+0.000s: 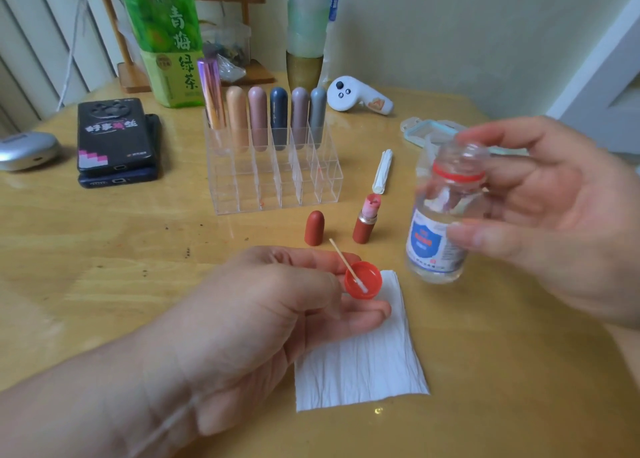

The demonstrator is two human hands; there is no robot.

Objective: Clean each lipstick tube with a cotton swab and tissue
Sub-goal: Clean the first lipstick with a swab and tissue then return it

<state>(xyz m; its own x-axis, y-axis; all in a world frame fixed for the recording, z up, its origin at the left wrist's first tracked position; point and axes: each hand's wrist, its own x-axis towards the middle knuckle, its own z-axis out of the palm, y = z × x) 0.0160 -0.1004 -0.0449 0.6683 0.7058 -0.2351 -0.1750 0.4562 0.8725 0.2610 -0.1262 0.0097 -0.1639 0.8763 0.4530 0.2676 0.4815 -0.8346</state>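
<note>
Low in the center, the left hand point(277, 305) pinches a round red plastic bottle cap point(369, 279) in curled fingers. A thin wooden cotton swab point(346, 265) leans in it, white tip down. At right, the right hand point(554, 215) grasps a clear, blurred bottle point(438, 229) with a red neck ring. A crinkled white tissue point(360, 357) lies flat on the glossy wooden table point(138, 250). Just above it stand the open rust-red lipstick tube point(363, 224) and its rounded lipstick cap point(314, 228), apart. Behind them, a clear acrylic organizer point(277, 180) holds 6 capped tubes point(258, 118).
</note>
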